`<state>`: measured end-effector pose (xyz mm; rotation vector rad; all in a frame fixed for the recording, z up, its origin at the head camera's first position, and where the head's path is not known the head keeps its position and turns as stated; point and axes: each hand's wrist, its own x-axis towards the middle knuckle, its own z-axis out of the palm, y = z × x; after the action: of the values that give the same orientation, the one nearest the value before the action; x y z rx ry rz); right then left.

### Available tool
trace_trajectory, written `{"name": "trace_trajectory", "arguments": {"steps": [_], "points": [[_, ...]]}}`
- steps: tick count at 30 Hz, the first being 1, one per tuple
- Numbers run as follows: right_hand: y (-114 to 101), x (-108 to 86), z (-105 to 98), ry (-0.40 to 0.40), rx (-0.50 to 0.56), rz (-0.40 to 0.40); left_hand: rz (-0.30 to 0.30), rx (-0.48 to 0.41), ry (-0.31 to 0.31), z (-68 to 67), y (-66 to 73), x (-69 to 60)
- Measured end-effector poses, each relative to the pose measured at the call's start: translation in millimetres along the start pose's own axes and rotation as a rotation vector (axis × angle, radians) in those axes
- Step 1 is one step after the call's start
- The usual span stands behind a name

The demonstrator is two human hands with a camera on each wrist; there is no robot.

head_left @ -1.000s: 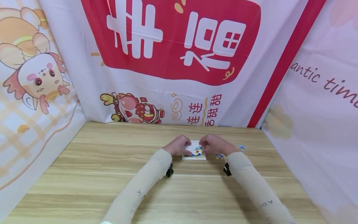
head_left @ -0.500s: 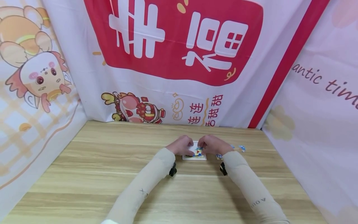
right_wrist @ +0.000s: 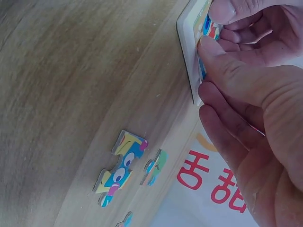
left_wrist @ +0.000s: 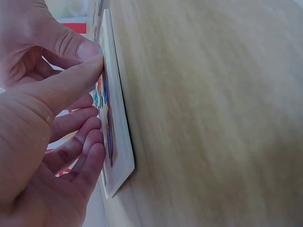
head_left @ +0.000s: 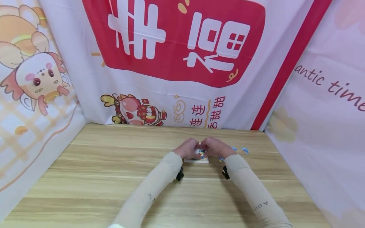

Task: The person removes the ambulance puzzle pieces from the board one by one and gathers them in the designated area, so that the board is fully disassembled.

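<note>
A white-rimmed puzzle tray point(head_left: 196, 161) lies on the wooden table, partly covered by both hands. Jigsaw pieces point(head_left: 201, 153) inside it show a colourful vehicle picture. My left hand point(head_left: 187, 150) reaches in from the left, its thumb on the pieces and its curled fingers along the far side. From the right, my right hand point(head_left: 215, 147) curls thumb and fingers about the pieces in the same way. In the right wrist view, the two thumb tips point(right_wrist: 210, 45) come close together over the picture. The fingers hide how the pieces join.
Several loose jigsaw pieces lie right of the tray, among them a blue-and-yellow piece with eyes point(right_wrist: 124, 163) and a smaller green-and-blue piece point(right_wrist: 156, 168). Printed cloth point(head_left: 142, 76) hangs behind the table and along both sides.
My left hand has moved right, closing most of the gap to my right hand and covering more of the picture. My right hand has shifted slightly left. The loose pieces have stayed put.
</note>
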<state>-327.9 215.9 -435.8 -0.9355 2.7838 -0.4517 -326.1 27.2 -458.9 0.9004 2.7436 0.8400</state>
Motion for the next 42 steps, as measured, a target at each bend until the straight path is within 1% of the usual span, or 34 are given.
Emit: {"name": "trace_trajectory", "arguments": {"steps": [3, 5, 10, 15, 21, 27, 30, 34, 38, 42], "points": [[-0.7, -1.5, -0.1, 0.003, -0.008, 0.020, -0.025, -0.012, -0.009, 2.3, -2.0, 2.6], [-1.4, -2.0, -0.8, 0.011, -0.030, 0.009, -0.039, -0.016, -0.013, 3.3, -3.0, 3.8], [-4.0, -1.9, -2.9, 0.042, -0.065, -0.051, -0.038, -0.020, -0.007, 3.6, -3.8, 4.4], [-6.8, -4.0, -6.8, 0.078, -0.058, -0.066, -0.033, -0.040, -0.006, 2.2, -3.8, 3.5], [-8.6, -6.6, -10.6, 0.059, -0.059, -0.095, -0.042, -0.042, -0.006, 1.8, -5.3, 3.3], [-4.4, -10.2, -10.0, 0.041, 0.005, -0.030, -0.017, -0.030, -0.003, 2.9, -5.3, 3.3], [-0.4, -10.0, -8.5, 0.055, 0.031, -0.027, -0.012, -0.023, 0.003, 1.3, -4.6, 2.6], [5.6, -9.9, -7.3, 0.080, 0.057, -0.026, -0.024, -0.007, 0.006, -2.3, -1.0, 1.0], [13.6, -13.3, -8.4, 0.096, 0.115, 0.015, -0.027, 0.001, -0.003, -1.9, 1.6, -0.1], [24.3, -20.3, -11.7, 0.102, 0.156, 0.044, -0.017, -0.002, 0.003, 0.9, 0.3, -0.7]]}}
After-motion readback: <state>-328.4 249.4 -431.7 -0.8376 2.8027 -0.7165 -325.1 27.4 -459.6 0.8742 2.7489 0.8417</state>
